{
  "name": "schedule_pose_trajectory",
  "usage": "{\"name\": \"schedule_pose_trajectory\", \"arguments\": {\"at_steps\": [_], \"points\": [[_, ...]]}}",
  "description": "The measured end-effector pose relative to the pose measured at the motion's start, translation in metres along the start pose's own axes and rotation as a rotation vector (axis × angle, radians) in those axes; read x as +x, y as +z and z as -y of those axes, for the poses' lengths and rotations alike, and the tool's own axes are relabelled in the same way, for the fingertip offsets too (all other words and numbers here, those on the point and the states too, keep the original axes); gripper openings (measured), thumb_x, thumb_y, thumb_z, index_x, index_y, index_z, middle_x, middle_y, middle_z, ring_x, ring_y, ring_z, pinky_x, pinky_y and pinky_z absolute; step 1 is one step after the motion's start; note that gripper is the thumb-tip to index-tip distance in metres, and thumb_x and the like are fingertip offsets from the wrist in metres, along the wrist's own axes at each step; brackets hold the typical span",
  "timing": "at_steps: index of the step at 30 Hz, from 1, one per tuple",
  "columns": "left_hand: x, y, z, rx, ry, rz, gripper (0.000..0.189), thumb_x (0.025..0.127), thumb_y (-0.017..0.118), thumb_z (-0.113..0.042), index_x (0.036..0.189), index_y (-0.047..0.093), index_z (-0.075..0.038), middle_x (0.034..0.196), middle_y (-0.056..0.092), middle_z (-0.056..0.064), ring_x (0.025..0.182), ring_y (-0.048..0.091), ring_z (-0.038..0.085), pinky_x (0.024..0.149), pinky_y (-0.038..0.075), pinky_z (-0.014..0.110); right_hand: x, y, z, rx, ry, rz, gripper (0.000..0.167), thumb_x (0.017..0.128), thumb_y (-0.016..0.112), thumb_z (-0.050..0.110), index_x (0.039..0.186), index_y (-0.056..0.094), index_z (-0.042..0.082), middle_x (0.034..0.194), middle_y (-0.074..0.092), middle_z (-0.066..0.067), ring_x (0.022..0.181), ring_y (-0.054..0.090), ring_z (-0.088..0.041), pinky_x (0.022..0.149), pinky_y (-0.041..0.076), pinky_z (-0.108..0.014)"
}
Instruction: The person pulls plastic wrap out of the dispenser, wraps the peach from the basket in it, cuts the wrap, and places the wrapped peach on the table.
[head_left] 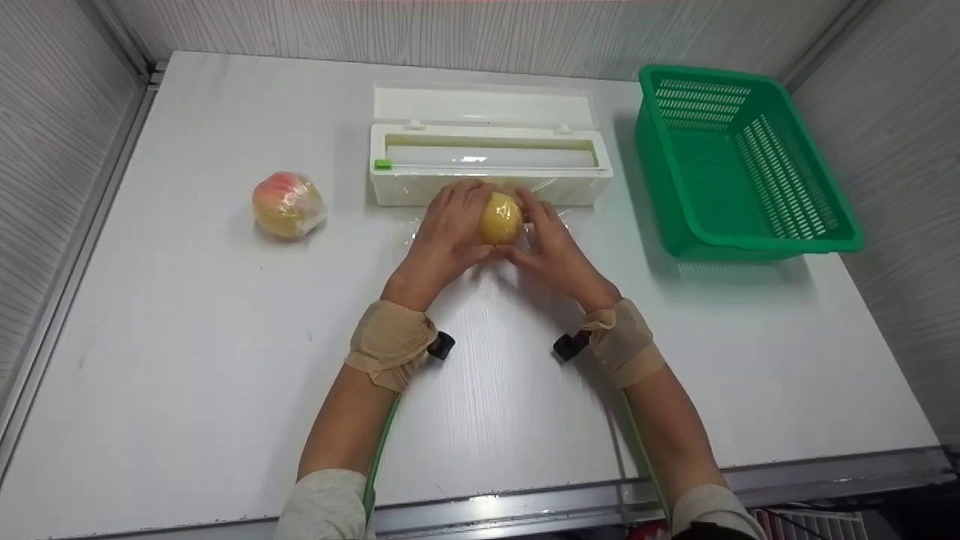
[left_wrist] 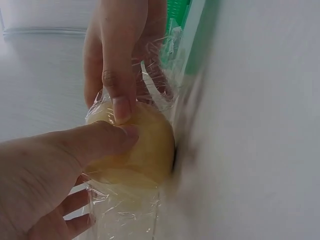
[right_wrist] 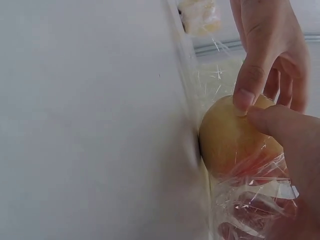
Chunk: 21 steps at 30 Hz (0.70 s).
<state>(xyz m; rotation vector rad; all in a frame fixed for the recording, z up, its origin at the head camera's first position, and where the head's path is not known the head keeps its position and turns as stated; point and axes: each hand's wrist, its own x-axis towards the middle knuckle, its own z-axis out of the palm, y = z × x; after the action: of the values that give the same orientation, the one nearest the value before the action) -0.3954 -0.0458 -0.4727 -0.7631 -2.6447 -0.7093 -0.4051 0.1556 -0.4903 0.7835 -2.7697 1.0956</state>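
Observation:
A yellow apple [head_left: 501, 217] with a red blush, loosely covered in clear cling film [right_wrist: 250, 205], sits on the table between both hands. My left hand [head_left: 450, 232] holds it from the left, with its thumb [left_wrist: 107, 142] pressed on the near side. From the right, my right hand [head_left: 559, 251] grips the same apple; the two thumb tips meet on it. Film spreads out on both sides, bunched under the right hand. Just behind the hands stands a white cling film dispenser [head_left: 390, 191], its lid [head_left: 487, 105] tipped back and the roll showing.
A second apple [head_left: 286, 206], wrapped in film, lies on the left of the white table [head_left: 187, 360]. At the right stands a green plastic basket [head_left: 750, 244]. On the dispenser's cutter track, a green slider [head_left: 383, 163] sits at the left end. Panels wall the back and sides.

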Motion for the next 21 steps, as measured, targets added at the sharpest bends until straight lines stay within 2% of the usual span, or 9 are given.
{"name": "schedule_pose_trajectory", "arguments": {"at_steps": [3, 6, 8, 12, 15, 19, 21], "points": [[0.0, -0.003, 0.001, -0.007, 0.004, -0.012, 0.079, 0.077, 0.084, -0.031, 0.14, 0.047, 0.0, 0.138, 0.051, 0.019, 0.131, 0.047, 0.035, 0.117, 0.033, 0.042, -0.001, -0.001, 0.002, -0.029, -0.025, -0.017, 0.086, 0.087, 0.076, 0.021, 0.154, 0.025, 0.003, 0.129, 0.048, -0.024, 0.12, 0.052, -0.034, 0.106, 0.044, -0.046], [-0.001, -0.008, 0.003, -0.036, -0.001, 0.007, 0.081, 0.078, 0.082, -0.038, 0.14, 0.047, 0.0, 0.139, 0.052, 0.019, 0.133, 0.045, 0.034, 0.118, 0.032, 0.041, -0.002, -0.004, 0.008, -0.061, -0.03, -0.031, 0.083, 0.088, 0.075, 0.02, 0.154, 0.026, 0.006, 0.134, 0.046, -0.023, 0.127, 0.049, -0.033, 0.11, 0.041, -0.046], [-0.002, -0.013, 0.006, -0.064, -0.012, 0.019, 0.08, 0.08, 0.081, -0.036, 0.142, 0.046, -0.001, 0.14, 0.052, 0.018, 0.134, 0.044, 0.034, 0.118, 0.03, 0.041, -0.001, -0.005, 0.013, -0.077, -0.039, -0.053, 0.08, 0.089, 0.073, 0.022, 0.154, 0.028, 0.006, 0.137, 0.044, -0.023, 0.129, 0.047, -0.033, 0.112, 0.04, -0.045], [-0.004, -0.028, 0.014, -0.136, -0.093, 0.006, 0.074, 0.084, 0.078, -0.031, 0.144, 0.045, -0.003, 0.144, 0.048, 0.017, 0.138, 0.04, 0.032, 0.119, 0.029, 0.039, 0.001, -0.009, 0.029, -0.046, -0.056, -0.131, 0.065, 0.095, 0.066, 0.027, 0.148, 0.038, 0.003, 0.138, 0.044, -0.018, 0.132, 0.045, -0.031, 0.114, 0.038, -0.044], [-0.005, -0.037, 0.022, -0.189, -0.19, -0.082, 0.063, 0.09, 0.073, -0.027, 0.142, 0.047, -0.005, 0.144, 0.045, 0.014, 0.14, 0.038, 0.028, 0.118, 0.031, 0.036, 0.008, -0.011, 0.044, -0.006, -0.09, -0.201, 0.05, 0.098, 0.062, 0.025, 0.139, 0.048, 0.001, 0.133, 0.048, -0.016, 0.128, 0.049, -0.029, 0.112, 0.04, -0.041], [-0.005, -0.043, 0.035, -0.229, -0.327, -0.292, 0.052, 0.093, 0.068, -0.023, 0.139, 0.05, -0.006, 0.142, 0.044, 0.012, 0.137, 0.038, 0.025, 0.115, 0.035, 0.03, 0.026, -0.009, 0.062, 0.008, -0.178, -0.257, 0.031, 0.1, 0.058, 0.019, 0.123, 0.059, -0.001, 0.122, 0.054, -0.016, 0.118, 0.055, -0.026, 0.104, 0.045, -0.038], [-0.006, -0.043, 0.043, -0.233, -0.412, -0.379, 0.052, 0.093, 0.068, -0.024, 0.139, 0.05, -0.008, 0.141, 0.043, 0.01, 0.136, 0.037, 0.024, 0.114, 0.035, 0.029, 0.039, -0.005, 0.07, 0.002, -0.219, -0.262, 0.024, 0.1, 0.055, 0.016, 0.115, 0.063, -0.001, 0.116, 0.058, -0.016, 0.112, 0.058, -0.024, 0.097, 0.048, -0.037]]}}
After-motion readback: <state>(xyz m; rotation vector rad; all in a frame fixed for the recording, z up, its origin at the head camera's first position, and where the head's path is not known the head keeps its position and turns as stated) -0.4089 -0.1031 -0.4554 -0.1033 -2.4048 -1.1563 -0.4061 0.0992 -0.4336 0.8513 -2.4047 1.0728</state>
